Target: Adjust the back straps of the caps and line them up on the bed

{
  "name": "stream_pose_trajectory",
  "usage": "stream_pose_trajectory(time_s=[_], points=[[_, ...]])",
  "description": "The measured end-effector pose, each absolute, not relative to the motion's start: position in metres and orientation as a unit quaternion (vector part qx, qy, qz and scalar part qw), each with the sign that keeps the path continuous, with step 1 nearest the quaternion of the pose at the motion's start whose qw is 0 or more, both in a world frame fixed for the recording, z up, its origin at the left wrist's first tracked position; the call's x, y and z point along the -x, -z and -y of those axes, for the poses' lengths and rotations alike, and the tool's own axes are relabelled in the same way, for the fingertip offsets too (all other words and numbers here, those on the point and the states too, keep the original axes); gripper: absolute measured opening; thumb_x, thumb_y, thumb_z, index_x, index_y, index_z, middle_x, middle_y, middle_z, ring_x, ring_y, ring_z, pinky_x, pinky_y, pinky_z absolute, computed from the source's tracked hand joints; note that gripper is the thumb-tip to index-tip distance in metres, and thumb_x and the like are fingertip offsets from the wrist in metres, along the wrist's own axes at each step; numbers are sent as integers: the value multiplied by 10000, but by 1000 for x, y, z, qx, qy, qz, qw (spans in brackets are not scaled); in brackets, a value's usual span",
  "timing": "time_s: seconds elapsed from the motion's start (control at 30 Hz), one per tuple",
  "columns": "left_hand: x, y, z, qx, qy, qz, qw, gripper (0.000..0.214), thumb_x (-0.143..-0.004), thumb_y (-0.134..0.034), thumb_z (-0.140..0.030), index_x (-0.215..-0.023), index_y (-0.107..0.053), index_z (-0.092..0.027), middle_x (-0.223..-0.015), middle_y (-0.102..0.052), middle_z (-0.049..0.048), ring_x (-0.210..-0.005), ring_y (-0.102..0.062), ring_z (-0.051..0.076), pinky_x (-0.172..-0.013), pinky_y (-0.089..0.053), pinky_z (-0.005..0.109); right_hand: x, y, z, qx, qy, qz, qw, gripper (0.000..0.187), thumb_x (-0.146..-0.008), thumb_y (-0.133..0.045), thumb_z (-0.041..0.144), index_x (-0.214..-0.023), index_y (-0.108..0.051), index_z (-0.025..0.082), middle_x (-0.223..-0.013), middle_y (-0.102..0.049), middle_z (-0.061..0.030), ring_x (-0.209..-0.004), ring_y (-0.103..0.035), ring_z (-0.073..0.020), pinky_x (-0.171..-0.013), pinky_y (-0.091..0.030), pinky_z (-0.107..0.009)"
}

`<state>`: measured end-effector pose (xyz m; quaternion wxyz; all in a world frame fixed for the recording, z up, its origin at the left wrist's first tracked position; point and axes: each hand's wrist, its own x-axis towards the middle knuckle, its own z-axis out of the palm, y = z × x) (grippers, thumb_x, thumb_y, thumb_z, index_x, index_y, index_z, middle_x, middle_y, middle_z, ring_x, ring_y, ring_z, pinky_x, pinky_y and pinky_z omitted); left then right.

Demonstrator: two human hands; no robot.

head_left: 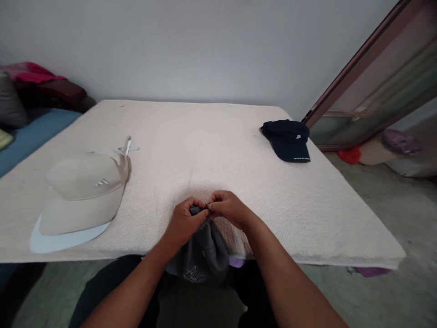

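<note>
A dark grey cap point(211, 250) with white lettering hangs over the near edge of the table. My left hand point(187, 221) is closed on its gathered upper edge. Thumb and fingers of my right hand point(229, 207) pinch a small dark end of the cap's strap, close against the left fingertips. What the fingertips cover is too small to make out. To the left lies a beige cap point(85, 182) with a white logo, a pale blue piece showing under its brim. A navy cap point(287, 139) sits at the far right of the table. Neither hand touches these two.
A cream textured cloth covers the table point(205, 136), which stands against a grey wall point(191, 50). Blue bedding point(51, 123) with cushions is at the left. On the right are a framed door point(375, 82) and a purple bundle point(401, 141) above the floor.
</note>
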<state>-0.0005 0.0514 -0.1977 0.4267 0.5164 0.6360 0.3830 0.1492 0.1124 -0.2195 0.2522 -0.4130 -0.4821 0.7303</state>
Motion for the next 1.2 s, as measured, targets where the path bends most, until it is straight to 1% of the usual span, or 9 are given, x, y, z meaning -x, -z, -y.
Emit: stream_pose_trajectory(time_s=[0.17,0.33,0.5,0.67,0.83,0.93,1.07,1.2], points=[[1,198,-50,-541,-381,-626,412,111,-711,-625,-258,-778,-647,-172,-717,-650,9,-688,-584,156,-639,-456,259,-148,218,-112,423,-725,482,253,82,-650,-615,125,-610,-550,156,-548,-581,6,-503,-549,-111,-532,-447,-251],[4,196,-50,-531,-375,-629,426,131,-744,-580,-258,-793,-654,-161,-747,-662,28,-719,-590,164,-659,-458,264,-149,217,-112,401,-748,465,252,83,-647,-629,121,-615,-560,156,-570,-590,7,-526,-562,-111,-564,-460,-256],[6,199,-52,-510,-369,-640,440,142,-736,-585,-284,-768,-647,-160,-723,-649,20,-692,-581,159,-658,-448,265,-150,218,-112,387,-763,452,253,107,-635,-679,142,-633,-574,160,-574,-583,21,-542,-563,-105,-583,-461,-252],[6,201,-55,-507,-361,-649,438,123,-703,-583,-281,-706,-622,-164,-672,-618,6,-638,-551,146,-609,-426,254,-150,219,-111,382,-759,466,246,116,-636,-697,178,-650,-584,157,-578,-592,14,-542,-561,-111,-584,-455,-262],[4,201,-57,-500,-343,-666,434,103,-672,-559,-270,-647,-572,-172,-581,-541,-17,-549,-478,131,-529,-374,246,-148,219,-111,384,-742,487,253,129,-641,-694,191,-661,-571,156,-586,-583,14,-555,-559,-113,-583,-453,-264],[4,200,-57,-502,-341,-664,437,86,-660,-545,-252,-628,-559,-174,-600,-544,-9,-574,-481,137,-541,-373,250,-149,219,-112,373,-722,527,251,121,-659,-678,189,-729,-585,155,-633,-586,9,-579,-553,-114,-581,-448,-263],[6,199,-58,-499,-343,-658,448,85,-664,-533,-253,-631,-550,-177,-633,-547,-5,-601,-487,141,-578,-386,258,-152,219,-113,321,-719,568,237,226,-655,-675,168,-869,-600,163,-762,-600,-4,-647,-553,-118,-604,-455,-265],[7,197,-58,-502,-356,-640,460,61,-656,-545,-239,-628,-544,-185,-660,-547,-8,-642,-502,152,-621,-391,267,-153,218,-113,308,-689,612,236,238,-680,-646,152,-912,-596,173,-834,-602,-12,-716,-556,-126,-652,-451,-267]])
